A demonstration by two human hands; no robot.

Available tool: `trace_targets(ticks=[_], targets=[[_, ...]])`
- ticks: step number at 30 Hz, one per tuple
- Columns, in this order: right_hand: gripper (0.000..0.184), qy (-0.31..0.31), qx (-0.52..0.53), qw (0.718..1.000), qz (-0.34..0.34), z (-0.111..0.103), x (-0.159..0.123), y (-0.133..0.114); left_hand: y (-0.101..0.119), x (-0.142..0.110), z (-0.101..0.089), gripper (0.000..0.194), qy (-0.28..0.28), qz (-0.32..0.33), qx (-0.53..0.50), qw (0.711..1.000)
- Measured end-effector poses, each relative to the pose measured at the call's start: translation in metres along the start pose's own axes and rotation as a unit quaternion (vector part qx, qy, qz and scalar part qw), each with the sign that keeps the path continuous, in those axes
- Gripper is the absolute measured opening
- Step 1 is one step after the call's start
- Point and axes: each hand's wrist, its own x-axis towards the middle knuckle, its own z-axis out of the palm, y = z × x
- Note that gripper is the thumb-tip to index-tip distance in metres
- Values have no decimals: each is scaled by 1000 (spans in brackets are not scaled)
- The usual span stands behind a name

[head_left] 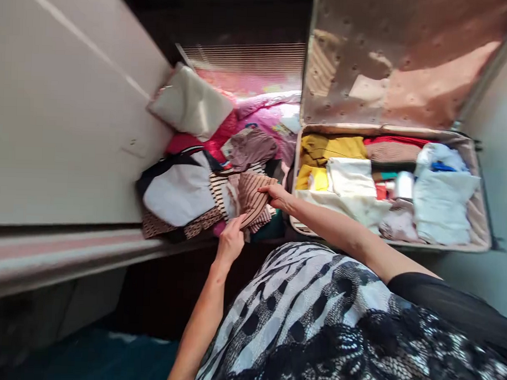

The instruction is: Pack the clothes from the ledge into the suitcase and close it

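Observation:
A brown garment with dark stripes [255, 197] is stretched between my two hands, above a heap of clothes. My left hand [232, 236] pinches its lower left edge. At its upper right, my right hand [276, 194] grips the cloth between thumb and fingers. Beneath and beside it lie a cream and black striped cloth [218, 191] and a crumpled mauve garment [253, 147]. The garment's exact kind is unclear, since it is bunched and partly folded.
An open suitcase [481, 220] stands on the right, with mustard clothes [342, 149], white folded cloth [350, 177] and a pale blue bundle [442, 202] inside. Left of the heap are a white and navy garment [181, 187], a cream pillow-like item [190, 102] and a white panel [73, 123].

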Motion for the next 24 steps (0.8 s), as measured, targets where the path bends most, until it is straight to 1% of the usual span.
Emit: trace_targets(ticks=[2, 4, 7, 9, 10, 12, 14, 16, 18, 20, 21, 22, 24], targets=[[15, 28, 61, 998, 14, -26, -11, -8, 8, 11, 0, 65, 32, 64, 6, 997], [24, 46, 116, 992, 9, -61, -26, -16, 28, 28, 4, 63, 41, 131, 9, 990], [35, 71, 206, 976, -25, -128, -57, -24, 74, 59, 17, 65, 13, 231, 1, 973], [38, 82, 277, 955, -59, -178, -82, -25, 110, 79, 35, 66, -13, 289, -6, 957], [39, 89, 307, 944, -77, -204, -94, -24, 128, 89, 47, 65, -27, 315, -8, 949], [41, 117, 336, 928, -111, -256, -118, -20, 166, 107, 76, 63, -52, 365, -6, 930], [39, 170, 338, 916, -133, -307, -142, -13, 205, 120, 112, 57, -75, 414, 2, 907], [36, 230, 322, 906, -152, -356, -165, -3, 244, 126, 150, 51, -98, 461, 18, 882], [35, 281, 289, 899, -170, -403, -186, 11, 280, 126, 188, 48, -127, 500, 37, 856], [38, 327, 225, 900, -179, -446, -205, 28, 309, 125, 222, 47, -178, 522, 60, 832], [39, 353, 168, 905, -166, -466, -212, 37, 319, 124, 237, 47, -213, 525, 74, 821], [40, 379, 98, 909, -141, -484, -219, 45, 327, 125, 249, 47, -251, 526, 88, 808], [44, 411, -29, 908, -75, -515, -229, 59, 332, 126, 267, 46, -312, 520, 119, 786]])
